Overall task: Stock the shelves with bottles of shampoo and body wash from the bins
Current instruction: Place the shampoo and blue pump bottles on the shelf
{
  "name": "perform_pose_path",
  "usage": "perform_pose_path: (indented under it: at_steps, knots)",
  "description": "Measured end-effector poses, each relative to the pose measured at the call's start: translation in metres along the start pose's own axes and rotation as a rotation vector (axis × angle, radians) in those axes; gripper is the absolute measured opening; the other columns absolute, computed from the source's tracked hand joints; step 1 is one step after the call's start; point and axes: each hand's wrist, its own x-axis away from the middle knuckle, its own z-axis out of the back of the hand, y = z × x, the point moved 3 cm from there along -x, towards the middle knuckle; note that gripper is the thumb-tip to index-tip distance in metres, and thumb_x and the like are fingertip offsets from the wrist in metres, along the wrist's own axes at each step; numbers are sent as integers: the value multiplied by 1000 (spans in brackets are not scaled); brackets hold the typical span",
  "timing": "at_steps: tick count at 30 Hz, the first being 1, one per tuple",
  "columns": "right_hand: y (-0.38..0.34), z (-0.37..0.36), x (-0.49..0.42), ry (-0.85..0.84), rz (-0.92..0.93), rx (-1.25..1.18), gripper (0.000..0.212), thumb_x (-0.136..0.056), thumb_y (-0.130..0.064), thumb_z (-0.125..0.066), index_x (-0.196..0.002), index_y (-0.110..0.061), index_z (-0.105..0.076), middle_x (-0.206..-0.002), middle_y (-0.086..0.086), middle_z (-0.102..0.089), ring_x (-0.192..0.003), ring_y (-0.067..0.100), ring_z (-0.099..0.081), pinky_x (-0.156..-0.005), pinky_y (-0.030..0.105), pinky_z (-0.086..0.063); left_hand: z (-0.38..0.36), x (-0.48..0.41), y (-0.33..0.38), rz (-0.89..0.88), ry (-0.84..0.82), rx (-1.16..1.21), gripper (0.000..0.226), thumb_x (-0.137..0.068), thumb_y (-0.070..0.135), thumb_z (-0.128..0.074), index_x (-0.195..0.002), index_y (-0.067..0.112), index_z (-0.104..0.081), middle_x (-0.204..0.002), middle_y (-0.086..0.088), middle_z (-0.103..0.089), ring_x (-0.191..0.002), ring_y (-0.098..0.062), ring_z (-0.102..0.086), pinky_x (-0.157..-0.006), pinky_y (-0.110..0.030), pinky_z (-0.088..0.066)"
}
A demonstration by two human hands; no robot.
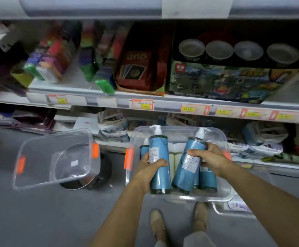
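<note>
left hand [149, 166] grips upright bottle [158, 145], right hand [211, 157] grips tilted bottle [185, 173], over clear bin [224, 194].

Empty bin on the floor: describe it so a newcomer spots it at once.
Below the store shelves, look at the grey floor on the left. A clear plastic bin with orange latches sits tilted there. Unlike the bin to its right, it holds no blue bottles.
</note>
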Motion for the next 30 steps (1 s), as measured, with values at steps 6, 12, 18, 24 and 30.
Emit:
perform_pose_path:
  at_steps: [6,12,18,24,30]
  knots:
    - [-59,-3,55,-108,70,-223,45,-84,-18,-73,-125,-8,-60,-111,12,-71,-98,28,-67,-79,43,-55,-11,57,38,77,-188,62,69,-60,19,-82,-125,9,-61,-94,-15,-73,-79,-29,-70,-67,-40,-59]
    - [-114,-19,102,-163,197,-379,23,-88,-21,-67,-99,-1,-68,-87,14,-74,-74,23,-70,-71,35,-58,-23,102,79,30,-313,72,64,-52,22,-79,-112,7,-65,-91,-15,-73,-79,-28,-68,-80,-43,-58]
    - [-160,-16,141,-130,343,-433,23,-86,-21,-70,-103,-5,-66,-85,12,-74,-70,21,-71,-62,30,-58,-30,133,113,-56,-335,107,90,-46,25,-86,-129,3,-61,-111,-23,-69,-96,-36,-67,-88,-55,-55]
    - [-184,-12,166,-100,420,-462,30,-87,-26,-70,-112,-12,-62,-94,9,-73,-80,22,-70,-74,37,-58,-45,159,130,-145,-414,159,96,-49,25,-83,-137,4,-54,-127,-29,-61,-111,-40,-59,-100,-60,-47]
    - [-194,-9,189,-162,499,-207,78,-61,-12,-87,-128,-19,-48,-119,10,-68,-107,25,-66,-90,45,-56,-55,176,156,-334,-393,158,90,-49,25,-80,-135,11,-55,-122,-26,-66,-106,-40,-66,-84,-51,-58]
